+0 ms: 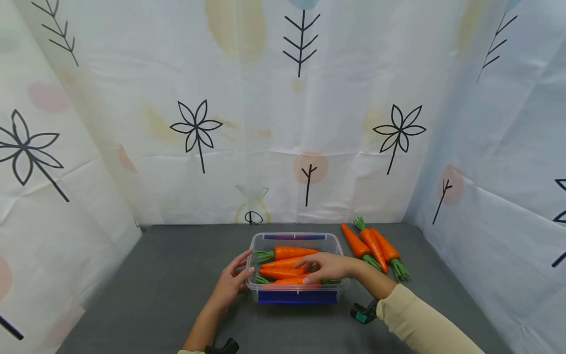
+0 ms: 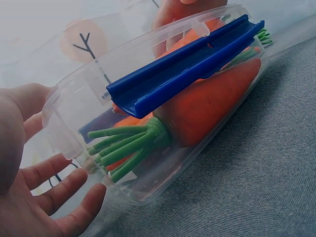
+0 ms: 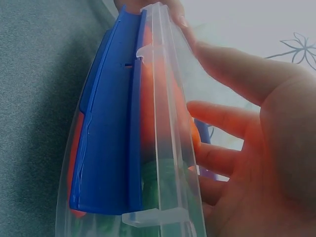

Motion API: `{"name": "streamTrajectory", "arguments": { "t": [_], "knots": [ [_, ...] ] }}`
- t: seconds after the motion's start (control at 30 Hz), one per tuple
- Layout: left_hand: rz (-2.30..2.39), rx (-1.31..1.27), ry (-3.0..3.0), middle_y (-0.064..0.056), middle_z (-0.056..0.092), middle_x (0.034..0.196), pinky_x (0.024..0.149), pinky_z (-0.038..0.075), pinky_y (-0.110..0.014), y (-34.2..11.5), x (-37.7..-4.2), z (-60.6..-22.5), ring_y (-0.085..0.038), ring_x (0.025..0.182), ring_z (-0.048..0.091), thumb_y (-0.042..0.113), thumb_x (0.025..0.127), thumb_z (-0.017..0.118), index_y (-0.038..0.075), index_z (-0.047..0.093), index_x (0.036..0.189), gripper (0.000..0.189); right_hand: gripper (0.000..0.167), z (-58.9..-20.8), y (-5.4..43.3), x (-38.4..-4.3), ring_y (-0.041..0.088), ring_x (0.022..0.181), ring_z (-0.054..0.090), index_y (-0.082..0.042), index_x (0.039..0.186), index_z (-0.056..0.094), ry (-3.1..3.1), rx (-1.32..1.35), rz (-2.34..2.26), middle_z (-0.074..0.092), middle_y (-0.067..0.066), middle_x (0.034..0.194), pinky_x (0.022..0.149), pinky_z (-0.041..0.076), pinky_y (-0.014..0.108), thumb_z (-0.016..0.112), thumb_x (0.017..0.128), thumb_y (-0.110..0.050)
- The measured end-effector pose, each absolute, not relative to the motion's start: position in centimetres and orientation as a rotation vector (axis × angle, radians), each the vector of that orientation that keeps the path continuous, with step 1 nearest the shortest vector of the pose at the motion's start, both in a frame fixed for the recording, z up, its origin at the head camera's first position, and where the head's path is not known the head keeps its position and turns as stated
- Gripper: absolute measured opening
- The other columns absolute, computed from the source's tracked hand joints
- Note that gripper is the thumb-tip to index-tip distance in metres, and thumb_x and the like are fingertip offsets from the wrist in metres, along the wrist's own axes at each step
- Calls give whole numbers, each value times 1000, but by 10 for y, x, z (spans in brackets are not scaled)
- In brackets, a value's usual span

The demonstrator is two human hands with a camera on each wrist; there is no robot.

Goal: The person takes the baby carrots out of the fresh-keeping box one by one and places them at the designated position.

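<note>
A clear plastic container (image 1: 297, 287) with blue clips holds several orange toy-like carrots (image 1: 289, 252) with green stalks, lying sideways. My left hand (image 1: 232, 280) is at its left end, fingers extended along the end wall and near the rim in the left wrist view. Over the right half of the carrots reaches my right hand (image 1: 331, 267), palm down with fingers and thumb spread. In the right wrist view its fingers (image 3: 222, 118) dip past the rim beside a carrot, and nothing shows gripped between them. The tips are partly hidden by the container wall.
Three more carrots (image 1: 373, 246) lie on the grey table (image 1: 185, 275) at the back right, beyond my right forearm. A patterned white curtain (image 1: 265, 123) stands at the back and both sides. Dark straps with small devices (image 1: 364, 312) are on the wrists.
</note>
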State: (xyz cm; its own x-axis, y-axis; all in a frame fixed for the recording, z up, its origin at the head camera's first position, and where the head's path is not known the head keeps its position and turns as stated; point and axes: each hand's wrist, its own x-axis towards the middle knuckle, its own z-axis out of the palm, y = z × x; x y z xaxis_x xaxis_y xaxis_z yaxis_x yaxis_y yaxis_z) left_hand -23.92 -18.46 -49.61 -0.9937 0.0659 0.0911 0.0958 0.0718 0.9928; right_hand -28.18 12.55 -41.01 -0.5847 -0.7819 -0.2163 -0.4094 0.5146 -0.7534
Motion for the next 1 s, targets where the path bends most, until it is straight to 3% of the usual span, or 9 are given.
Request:
{"name": "streamTrajectory", "arguments": {
  "t": [0.47, 0.87, 1.0],
  "knots": [
    [-2128, -193, -2273, -20, 46, 139, 78, 55, -39, -185, -238, -496, -31, 107, 58, 20, 96, 63, 17, 46, 146, 53, 43, -411, 126, -283, 30, 119, 50, -9, 136, 54, 2165, -990, -943, 55, 10, 130, 95, 44, 39, 64, 94, -13],
    [-2134, -190, -2265, -20, 46, 139, 80, 54, -43, -184, -237, -495, -31, 107, 57, 20, 96, 63, 17, 47, 145, 52, 44, -393, 139, -286, 35, 122, 49, -4, 136, 53, 2286, -1039, -1062, 55, 13, 131, 97, 42, 49, 63, 96, -17],
    [-2113, -197, -2279, -25, 45, 138, 80, 54, -43, -180, -227, -479, -32, 107, 57, 17, 97, 61, 10, 45, 146, 52, 41, -384, 148, -287, 34, 118, 50, -4, 135, 55, 2347, -1043, -1111, 56, 13, 129, 95, 43, 49, 62, 96, -17]
  ]
}}
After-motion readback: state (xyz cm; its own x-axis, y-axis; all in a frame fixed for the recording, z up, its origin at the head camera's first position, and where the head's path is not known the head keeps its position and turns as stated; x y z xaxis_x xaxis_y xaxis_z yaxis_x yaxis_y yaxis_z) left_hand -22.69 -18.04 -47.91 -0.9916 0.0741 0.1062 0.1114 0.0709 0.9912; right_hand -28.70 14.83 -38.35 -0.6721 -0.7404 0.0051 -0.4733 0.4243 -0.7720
